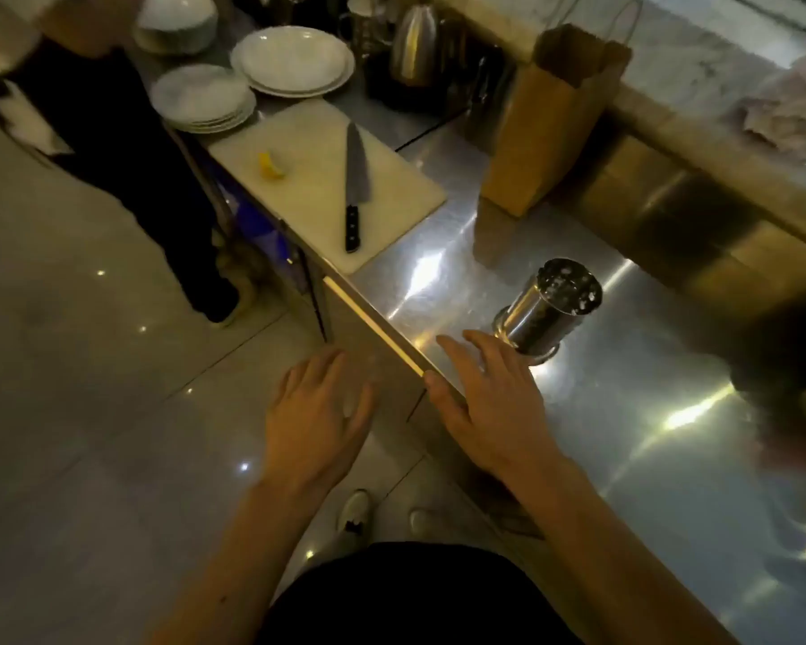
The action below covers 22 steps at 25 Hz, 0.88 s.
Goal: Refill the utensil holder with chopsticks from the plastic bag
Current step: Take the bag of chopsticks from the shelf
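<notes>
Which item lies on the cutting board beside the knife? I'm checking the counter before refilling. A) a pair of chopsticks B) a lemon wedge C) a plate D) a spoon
B: a small yellow lemon wedge sits on the white cutting board, to the left of the knife; the plates are stacked off the board, further back on the counter.

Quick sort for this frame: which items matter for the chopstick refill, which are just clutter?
Job:
perforated steel cylinder utensil holder, upright on the steel counter
left hand, open, empty
right hand, open, empty, near holder

No plastic bag or chopsticks visible.

Clutter:
white cutting board
black-handled chef's knife
yellow lemon wedge
stacked white plates
brown paper bag
steel kettle
</notes>
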{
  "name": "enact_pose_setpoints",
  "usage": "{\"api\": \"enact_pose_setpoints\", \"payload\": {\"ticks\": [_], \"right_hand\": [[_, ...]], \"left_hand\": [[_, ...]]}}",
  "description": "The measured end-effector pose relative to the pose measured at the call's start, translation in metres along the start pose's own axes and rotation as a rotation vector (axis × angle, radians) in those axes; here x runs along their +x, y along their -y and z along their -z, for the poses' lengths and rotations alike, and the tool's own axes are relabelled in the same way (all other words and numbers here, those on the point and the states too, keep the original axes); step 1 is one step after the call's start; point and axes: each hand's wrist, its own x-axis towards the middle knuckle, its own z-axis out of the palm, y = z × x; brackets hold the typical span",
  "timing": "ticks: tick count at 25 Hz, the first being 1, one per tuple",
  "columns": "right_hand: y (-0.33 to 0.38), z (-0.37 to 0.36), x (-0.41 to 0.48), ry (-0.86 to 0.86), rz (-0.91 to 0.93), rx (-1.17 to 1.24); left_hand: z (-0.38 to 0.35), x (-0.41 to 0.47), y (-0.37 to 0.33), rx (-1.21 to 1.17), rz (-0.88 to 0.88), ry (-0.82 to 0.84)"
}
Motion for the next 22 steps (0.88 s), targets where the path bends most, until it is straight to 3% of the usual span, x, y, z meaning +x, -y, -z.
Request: {"api": "enact_pose_setpoints", "payload": {"ticks": [10, 22], "right_hand": [[0.038, -0.031, -0.012, 0.251, 0.705, 0.069], [0.171, -0.043, -0.211, 0.487, 1.347, 0.153]], "left_hand": [[-0.024, -0.152, -0.02, 0.015, 0.698, -0.399], [-0.028, -0.409, -0.054, 0.082, 1.275, -0.839]]}}
